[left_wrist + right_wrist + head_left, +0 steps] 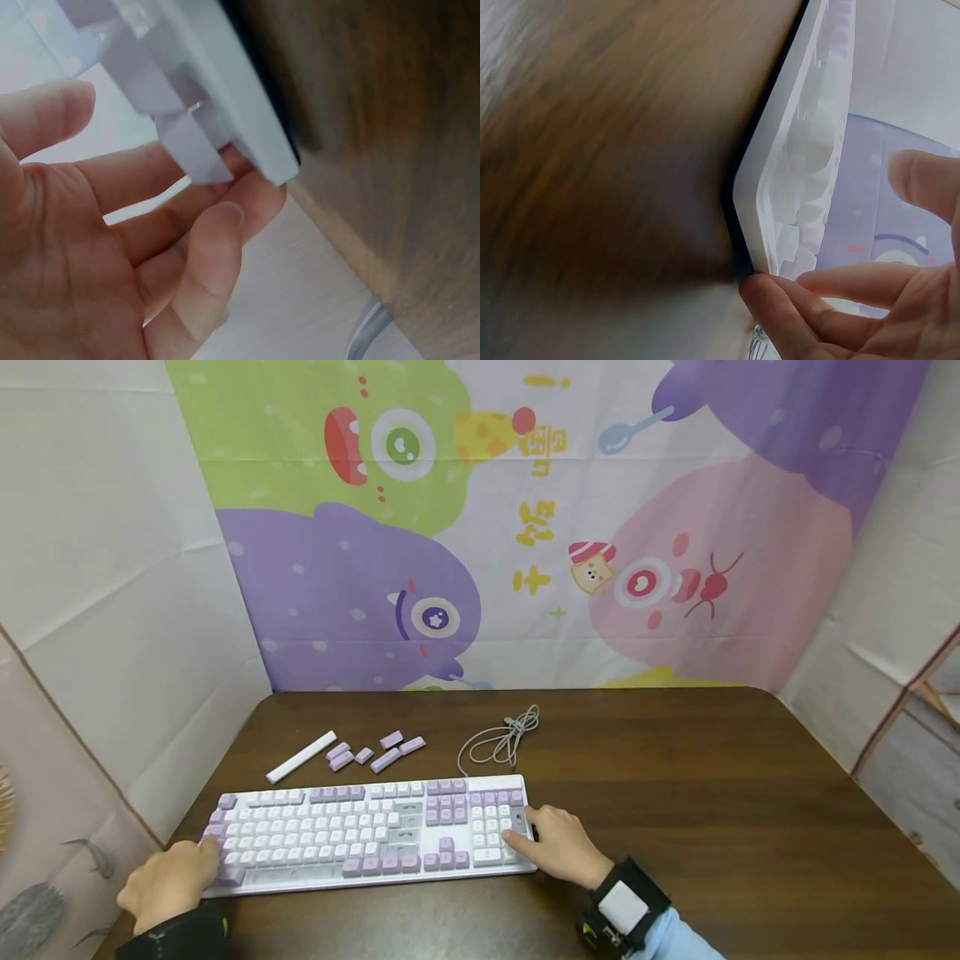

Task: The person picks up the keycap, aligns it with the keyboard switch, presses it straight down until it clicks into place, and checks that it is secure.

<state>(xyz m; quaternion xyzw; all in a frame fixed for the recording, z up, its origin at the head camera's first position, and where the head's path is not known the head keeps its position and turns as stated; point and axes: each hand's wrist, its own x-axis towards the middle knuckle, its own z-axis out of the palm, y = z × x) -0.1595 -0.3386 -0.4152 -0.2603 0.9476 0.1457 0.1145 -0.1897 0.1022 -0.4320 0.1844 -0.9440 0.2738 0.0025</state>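
A white and lilac keyboard (337,835) lies on the table, with bare grey gaps such as the long spacebar slot (292,876). At its left end my left hand (171,881) grips the edge. The left wrist view shows those fingers (214,247) curled against the side, the thumb standing off above the keys. My right hand (562,843) holds the right end, thumb over the number pad. In the right wrist view its fingertips (765,296) touch the keyboard's corner. Behind the keyboard lie a long white spacebar (302,757) and several loose lilac keycaps (386,760).
A coiled grey cable (506,739) lies behind the keyboard's right end. The brown wooden table (712,827) extends to the right. A cartoon-printed cloth (525,527) hangs at the back, with pale cloth walls (127,568) on both sides.
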